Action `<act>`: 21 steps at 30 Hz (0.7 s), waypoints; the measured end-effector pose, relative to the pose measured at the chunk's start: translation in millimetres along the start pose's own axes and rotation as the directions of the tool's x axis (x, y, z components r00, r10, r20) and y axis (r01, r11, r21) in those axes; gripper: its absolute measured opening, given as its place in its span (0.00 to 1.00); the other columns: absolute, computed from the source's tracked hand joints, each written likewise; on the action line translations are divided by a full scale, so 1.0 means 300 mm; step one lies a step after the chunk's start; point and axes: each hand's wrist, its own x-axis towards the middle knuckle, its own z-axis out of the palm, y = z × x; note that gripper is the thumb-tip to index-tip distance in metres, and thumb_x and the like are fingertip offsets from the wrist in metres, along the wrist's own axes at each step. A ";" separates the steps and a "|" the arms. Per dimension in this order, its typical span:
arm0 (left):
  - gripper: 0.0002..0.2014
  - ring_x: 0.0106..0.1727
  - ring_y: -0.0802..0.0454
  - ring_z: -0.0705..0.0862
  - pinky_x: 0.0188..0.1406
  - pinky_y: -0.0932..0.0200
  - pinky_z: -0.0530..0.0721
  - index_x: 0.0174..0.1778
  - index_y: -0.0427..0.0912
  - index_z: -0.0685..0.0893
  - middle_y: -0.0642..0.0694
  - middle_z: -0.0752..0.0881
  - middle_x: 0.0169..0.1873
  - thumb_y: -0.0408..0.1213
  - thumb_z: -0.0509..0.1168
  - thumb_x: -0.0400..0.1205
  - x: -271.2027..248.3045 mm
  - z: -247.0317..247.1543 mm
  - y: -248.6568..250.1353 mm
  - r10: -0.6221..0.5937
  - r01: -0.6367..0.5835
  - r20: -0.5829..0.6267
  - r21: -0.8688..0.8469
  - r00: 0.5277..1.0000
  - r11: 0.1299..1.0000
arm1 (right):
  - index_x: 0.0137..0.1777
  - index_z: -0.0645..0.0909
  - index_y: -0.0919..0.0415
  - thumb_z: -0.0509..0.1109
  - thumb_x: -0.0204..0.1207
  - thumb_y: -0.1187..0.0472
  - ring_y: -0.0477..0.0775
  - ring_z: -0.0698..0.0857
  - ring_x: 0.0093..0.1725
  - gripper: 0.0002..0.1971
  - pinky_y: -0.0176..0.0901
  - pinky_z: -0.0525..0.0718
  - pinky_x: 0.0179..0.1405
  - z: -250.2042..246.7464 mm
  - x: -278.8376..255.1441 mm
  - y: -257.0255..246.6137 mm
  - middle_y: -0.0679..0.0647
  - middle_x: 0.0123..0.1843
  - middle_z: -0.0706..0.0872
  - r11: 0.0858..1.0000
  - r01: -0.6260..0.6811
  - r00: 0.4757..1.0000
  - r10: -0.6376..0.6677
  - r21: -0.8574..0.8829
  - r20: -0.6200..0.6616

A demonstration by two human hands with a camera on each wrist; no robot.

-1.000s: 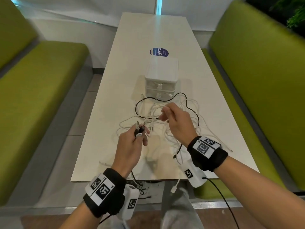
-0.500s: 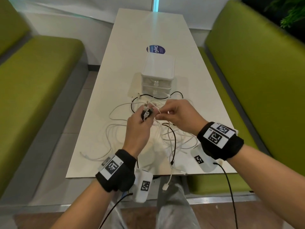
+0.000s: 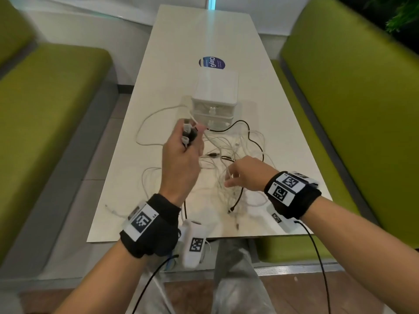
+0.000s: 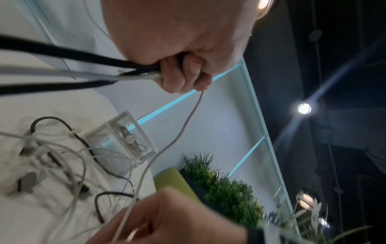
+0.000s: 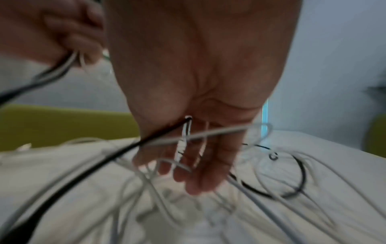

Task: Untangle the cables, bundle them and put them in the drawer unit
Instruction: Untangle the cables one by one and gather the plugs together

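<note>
Booth seating, two green benches (image 3: 52, 105) flanking a long white table (image 3: 294, 155); pale wall panels behind with a lit blue seam, a planter of green foliage (image 4: 225, 186) past the right-hand bench. Mid-table stands the small white drawer unit (image 3: 215, 91), two translucent drawers facing the person, both pushed in (upper one seems to hold something thin, too blurred to name). Blue round sticker (image 3: 212, 62) on the tabletop just behind it. In front of the unit sprawls the tangle of cables (image 3: 235, 155): mostly white leads looped over each other, plus a black cable (image 3: 247, 132) that arcs from the unit's base out to the right and back through the heap. One white lead trails toward the near-left corner of the table. Left hand (image 3: 181, 159) raised above the table, fingers curled tight round a bunch of cable ends (image 3: 188, 133), white and black plugs sticking up out of the fist; the left wrist view shows black and white strands leaving the grip. Right hand (image 3: 247, 175) lower, down in the tangle near the table edge, thumb and fingertips pinching a thin white strand, other strands draped across the fingers (image 5: 200, 166). Both wrists carry black bands with printed marker tags.
</note>
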 end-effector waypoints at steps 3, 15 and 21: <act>0.08 0.27 0.56 0.68 0.27 0.64 0.67 0.46 0.45 0.76 0.51 0.70 0.26 0.42 0.59 0.88 0.036 -0.046 0.042 0.049 -0.054 -0.085 -0.062 0.995 0.997 | 0.43 0.89 0.60 0.73 0.76 0.45 0.56 0.85 0.41 0.16 0.48 0.82 0.41 0.005 0.025 0.022 0.57 0.41 0.89 0.987 -0.015 0.984 0.043 0.158 -0.171; 0.08 0.27 0.57 0.69 0.28 0.68 0.68 0.45 0.48 0.77 0.51 0.72 0.28 0.42 0.57 0.89 0.011 -0.133 0.106 0.097 -0.101 -0.056 -0.085 0.994 0.991 | 0.49 0.90 0.53 0.76 0.74 0.48 0.56 0.80 0.59 0.11 0.41 0.76 0.54 0.042 0.080 0.010 0.55 0.62 0.75 0.967 -0.006 0.875 0.128 0.254 -0.467; 0.09 0.27 0.57 0.71 0.27 0.70 0.69 0.44 0.48 0.77 0.49 0.73 0.29 0.41 0.57 0.89 -0.013 -0.154 0.134 0.094 -0.101 -0.058 -0.116 0.994 0.988 | 0.48 0.91 0.52 0.73 0.77 0.51 0.56 0.75 0.58 0.08 0.50 0.74 0.56 -0.008 0.052 -0.064 0.54 0.57 0.75 0.977 0.100 0.657 0.076 0.186 -0.750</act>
